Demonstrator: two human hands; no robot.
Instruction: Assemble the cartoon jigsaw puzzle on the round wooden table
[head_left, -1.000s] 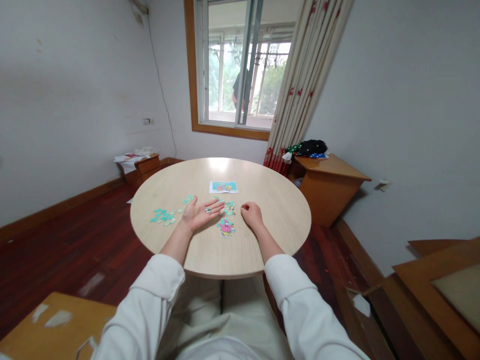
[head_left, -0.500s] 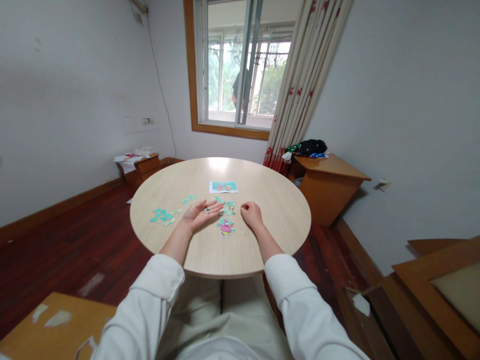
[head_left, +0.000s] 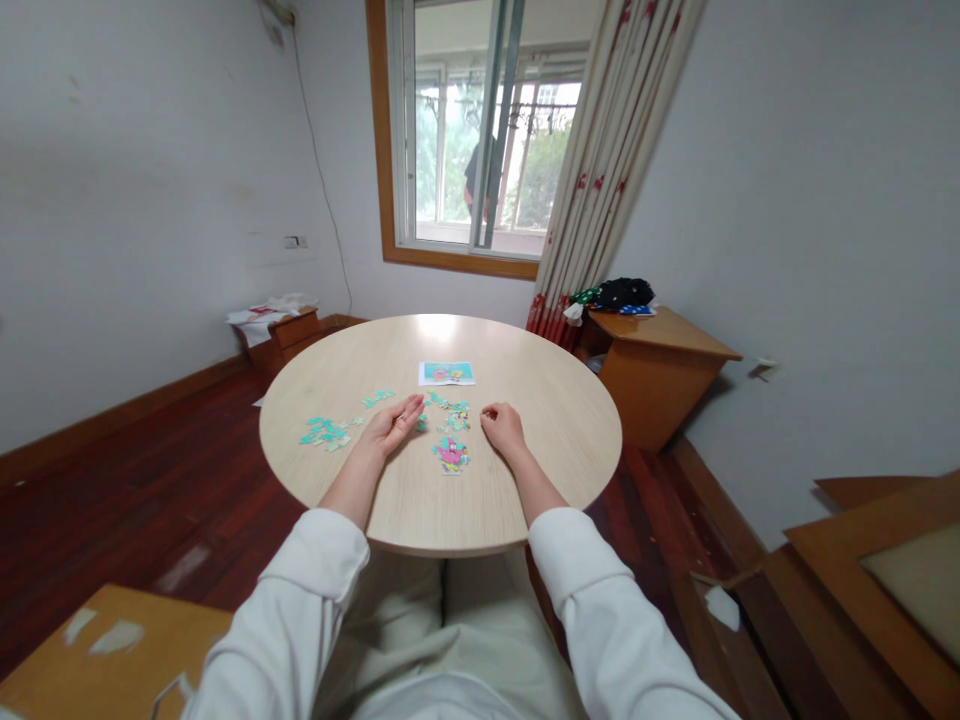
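My left hand (head_left: 390, 425) is turned on its side over the table, fingers stretched out and close together. A teal jigsaw piece (head_left: 422, 424) shows right beside its palm; whether they touch I cannot tell. My right hand (head_left: 502, 430) rests on the table with its fingertips pinched together, and whatever they may hold is hidden. Between the hands lies a partly joined pink-and-teal jigsaw section (head_left: 451, 453). Loose jigsaw pieces (head_left: 455, 414) lie just beyond it. Left of my left hand spreads a pile of teal jigsaw pieces (head_left: 324, 432), with a smaller group (head_left: 379, 397) farther back.
A reference picture (head_left: 447, 373) lies behind the pieces on the round table (head_left: 555, 390). Past the table's right edge stands a wooden desk (head_left: 667, 340) with dark cloth on it. A small cabinet (head_left: 296, 330) is at the far left. Outside the window stands a person (head_left: 480, 180).
My left hand has rolled from palm up to its side, and its fingers have drawn together. The piece seen on its palm no longer shows there. My right hand has stayed put.
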